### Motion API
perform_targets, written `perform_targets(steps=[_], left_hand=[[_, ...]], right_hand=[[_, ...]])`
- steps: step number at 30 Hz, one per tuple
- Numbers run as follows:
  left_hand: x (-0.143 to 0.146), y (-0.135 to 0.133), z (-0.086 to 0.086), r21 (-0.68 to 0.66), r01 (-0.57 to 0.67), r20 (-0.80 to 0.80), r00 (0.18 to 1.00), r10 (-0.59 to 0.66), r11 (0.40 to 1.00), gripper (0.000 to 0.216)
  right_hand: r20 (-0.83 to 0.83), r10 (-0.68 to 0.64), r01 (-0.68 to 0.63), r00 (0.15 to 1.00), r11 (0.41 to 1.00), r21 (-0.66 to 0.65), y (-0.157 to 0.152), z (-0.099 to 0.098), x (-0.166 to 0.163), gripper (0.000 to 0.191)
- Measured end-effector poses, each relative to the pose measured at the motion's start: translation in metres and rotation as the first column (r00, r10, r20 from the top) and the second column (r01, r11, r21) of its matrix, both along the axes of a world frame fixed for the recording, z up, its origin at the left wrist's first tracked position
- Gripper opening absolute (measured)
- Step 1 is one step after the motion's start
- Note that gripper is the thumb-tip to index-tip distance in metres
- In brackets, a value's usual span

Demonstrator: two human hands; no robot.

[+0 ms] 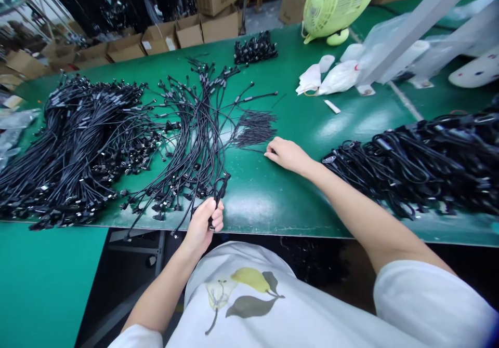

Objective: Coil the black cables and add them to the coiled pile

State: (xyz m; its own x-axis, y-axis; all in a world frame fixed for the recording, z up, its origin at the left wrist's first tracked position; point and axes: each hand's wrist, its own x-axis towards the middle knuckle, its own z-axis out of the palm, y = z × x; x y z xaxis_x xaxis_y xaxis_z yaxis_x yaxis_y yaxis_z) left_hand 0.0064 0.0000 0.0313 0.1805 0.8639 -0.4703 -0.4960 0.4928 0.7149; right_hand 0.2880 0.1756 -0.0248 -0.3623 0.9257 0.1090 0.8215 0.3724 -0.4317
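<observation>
A long green-topped bench is stretching across the view, with a row of open cardboard cartons lining its far edge; their flaps are standing up, and their contents are hidden from this angle. A lime-green fan is sitting at the far edge toward the right, near white plastic bags lying bunched on the bench. A big heap of black cables is covering the left end, and a second heap of black cables is lying along the right end. Between them, a looser spread of thin black cables is fanning toward the front edge, beside a tuft of fine black wires. A small bundle of black connectors is lying near the far edge. The left hand is gripping a black cable at the front edge, its fingers curled shut around it. The right hand is resting on the bench just beside the tuft, its fingers slightly curled and holding nothing.
</observation>
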Motion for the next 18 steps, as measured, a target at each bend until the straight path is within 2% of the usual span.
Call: perform_targets(steps=[7,9,11,14,16,18], left_hand=[[0.004,0.001,-0.001,0.026,0.018,0.032,0.999,-0.018,1.0,0.035],[0.009,0.003,0.001,0.034,0.036,0.047,0.998,-0.038,0.999,0.035],[0.014,0.006,0.002,0.052,0.058,0.067,0.996,-0.062,0.997,0.04],[0.018,0.01,-0.002,0.091,0.054,0.048,0.997,-0.059,0.994,0.046],[0.017,0.011,-0.007,0.147,0.022,-0.032,0.999,-0.017,0.989,0.041],[0.014,0.011,-0.012,0.232,0.009,-0.156,0.987,0.028,0.973,0.036]], right_hand=[[-0.111,-0.111,0.111,0.987,0.994,-0.01,-0.031,0.019,-0.013,0.011],[-0.251,-0.128,0.112,0.959,0.991,-0.078,-0.052,0.022,-0.031,0.016],[-0.458,-0.103,-0.001,0.883,0.976,-0.22,-0.077,0.026,-0.056,0.02],[-0.669,-0.066,-0.258,0.74,0.891,-0.373,-0.113,0.032,-0.093,0.022],[-0.677,-0.018,-0.309,0.736,0.88,-0.359,-0.128,0.034,-0.108,0.02],[-0.572,0.11,-0.281,0.813,0.934,-0.22,-0.135,0.036,-0.114,0.016]])
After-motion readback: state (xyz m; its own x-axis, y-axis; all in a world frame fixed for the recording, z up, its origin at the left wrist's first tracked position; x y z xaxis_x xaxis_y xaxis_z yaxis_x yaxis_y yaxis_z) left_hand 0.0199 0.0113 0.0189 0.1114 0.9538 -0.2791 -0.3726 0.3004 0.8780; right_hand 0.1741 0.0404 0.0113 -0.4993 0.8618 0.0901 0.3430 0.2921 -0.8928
